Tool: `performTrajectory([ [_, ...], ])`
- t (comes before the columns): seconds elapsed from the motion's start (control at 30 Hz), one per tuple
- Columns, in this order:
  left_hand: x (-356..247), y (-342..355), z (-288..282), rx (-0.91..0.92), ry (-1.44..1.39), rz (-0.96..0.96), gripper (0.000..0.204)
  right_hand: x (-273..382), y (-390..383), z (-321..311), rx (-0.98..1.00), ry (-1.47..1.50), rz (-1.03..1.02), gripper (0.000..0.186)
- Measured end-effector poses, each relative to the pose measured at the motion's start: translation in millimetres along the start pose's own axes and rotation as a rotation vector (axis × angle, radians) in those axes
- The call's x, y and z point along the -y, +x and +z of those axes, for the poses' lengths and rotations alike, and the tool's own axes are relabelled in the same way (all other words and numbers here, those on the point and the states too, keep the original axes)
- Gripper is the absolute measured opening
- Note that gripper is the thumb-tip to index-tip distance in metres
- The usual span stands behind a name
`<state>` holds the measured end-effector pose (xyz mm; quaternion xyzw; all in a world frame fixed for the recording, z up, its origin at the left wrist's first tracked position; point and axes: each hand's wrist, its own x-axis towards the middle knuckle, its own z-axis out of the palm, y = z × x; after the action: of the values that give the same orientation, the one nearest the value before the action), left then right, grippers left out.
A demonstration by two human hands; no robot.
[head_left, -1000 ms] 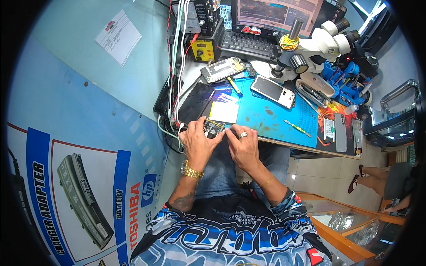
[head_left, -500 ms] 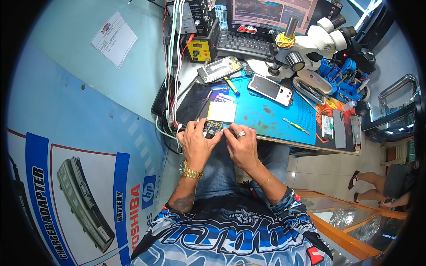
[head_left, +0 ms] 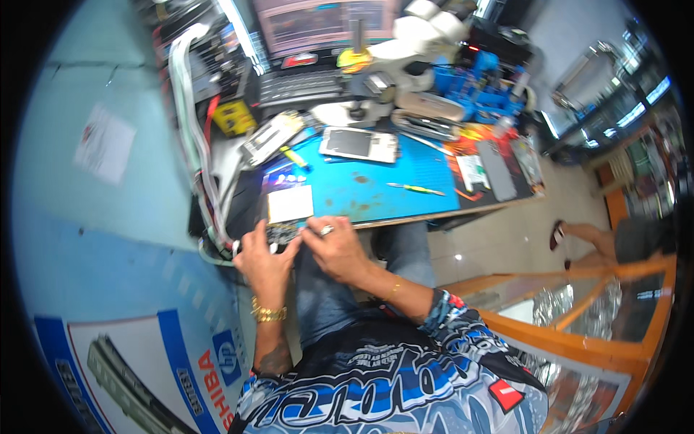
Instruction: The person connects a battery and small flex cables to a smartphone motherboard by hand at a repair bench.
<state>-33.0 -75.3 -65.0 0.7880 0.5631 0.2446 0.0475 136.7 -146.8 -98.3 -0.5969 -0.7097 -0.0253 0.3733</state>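
Observation:
At the bench's near edge, a dark circuit board [head_left: 282,233] with small parts on it lies between my hands. My left hand [head_left: 265,260] has its fingers closed on the board's left side, thumb along the near edge. Closed in a pinch at the board's right corner is my right hand [head_left: 336,249], a ring on one finger; its fingertips are blurred. A white flat rectangle [head_left: 290,204] adjoins the board's far side. Whether the two are joined, I cannot tell.
On the blue mat [head_left: 361,192] lie an opened phone [head_left: 358,145] and a yellow-green tool [head_left: 416,189]. Another phone shell [head_left: 273,137] rests behind. Cables [head_left: 189,123] hang at left; a microscope [head_left: 383,65] and keyboard [head_left: 300,88] stand at the back. A glass cabinet [head_left: 578,304] is at right.
The view has swung right, so the whole bench appears shifted left and the picture is blurred. Both hands remain at the circuit board in much the same pose.

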Motion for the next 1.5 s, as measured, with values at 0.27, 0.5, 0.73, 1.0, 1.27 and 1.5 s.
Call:
performTrajectory([
  [0.27,-4.2,2.2,-1.1,0.073,0.044,-0.024,0.083,-1.9,-7.1,-1.8,-0.056,0.024,0.014,0.037],
  [0.5,-0.9,1.0,-3.7,0.055,0.046,-0.013,0.081,-3.8,-17.4,-22.8,0.003,0.232,0.021,0.038],
  [0.73,-1.0,-0.5,-16.5,0.088,0.017,-0.051,0.078,-40.6,-27.9,-114.8,-0.278,0.290,0.237,0.027],
  [1.0,3.4,-7.5,-24.3,0.055,-0.161,-0.055,0.068,-179.9,-50.5,-281.4,-0.833,-0.319,0.805,0.021],
  [1.27,10.5,-12.8,-31.6,-0.012,-0.205,-0.051,0.057,-343.7,-36.4,-340.0,-0.470,-0.383,0.812,0.019],
  [1.5,9.9,-16.4,-27.8,-0.080,-0.177,-0.039,0.051,-427.2,-42.6,-342.7,-0.175,-0.287,0.737,0.020],
])
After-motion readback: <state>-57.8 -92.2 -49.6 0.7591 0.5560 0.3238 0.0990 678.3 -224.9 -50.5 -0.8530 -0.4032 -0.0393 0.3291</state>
